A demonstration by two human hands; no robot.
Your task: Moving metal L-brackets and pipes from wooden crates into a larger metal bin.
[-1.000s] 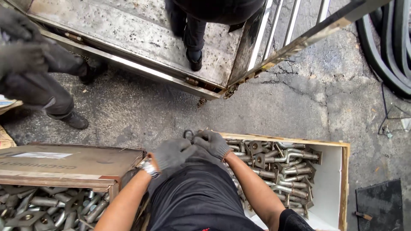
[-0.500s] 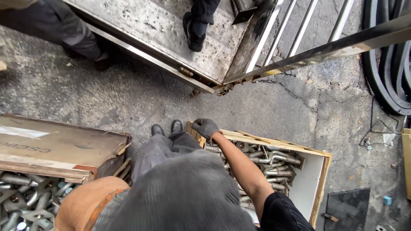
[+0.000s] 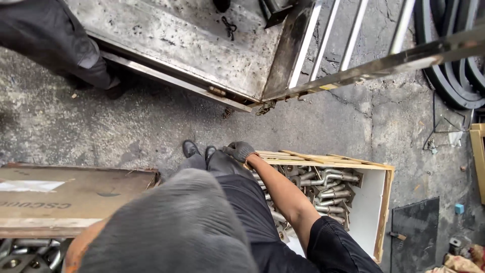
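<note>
A dark, ribbed fabric mass filled the near foreground. Beside it, the right hand [image 3: 239, 150], in a grey knitted glove, was curled on the near corner of a pale wooden crate [image 3: 380, 212] packed with bent galvanised steel bolts [image 3: 328, 189]; whether anything was gripped could not be told. The left hand was hidden. To the left lay a flat brown cardboard box [image 3: 70, 197] bearing a white label. Beyond, cracked concrete floor [image 3: 353, 116] met a scuffed metal ramp [image 3: 192, 45].

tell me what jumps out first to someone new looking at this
A wooden crate full of bent grey metal bolts sits on the cracked concrete at lower right, with the person's gloved right hand on its near corner. Upper middle, a scuffed steel platform with railings fills the view.
</note>
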